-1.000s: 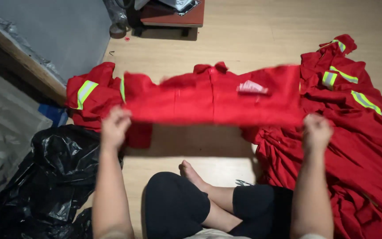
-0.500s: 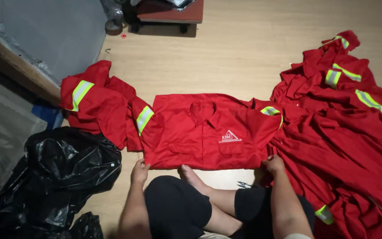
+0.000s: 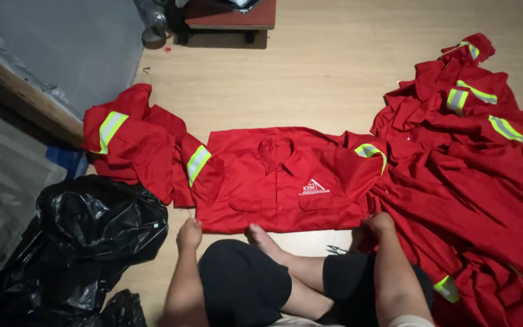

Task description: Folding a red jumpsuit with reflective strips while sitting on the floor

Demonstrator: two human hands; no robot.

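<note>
At the shirt's near hem, our left hand (image 3: 189, 234) and right hand (image 3: 380, 223) pinched its two lower corners. We had the red shirt (image 3: 279, 181) flat on the floor, its length running away from us, collar far, red pile (image 3: 473, 181) beside its right sleeve.

The person wears black shorts (image 3: 243, 278) ending at the knee and a pale top, just visible at the frame's bottom edge. Forearms, lower legs and feet are bare.
</note>
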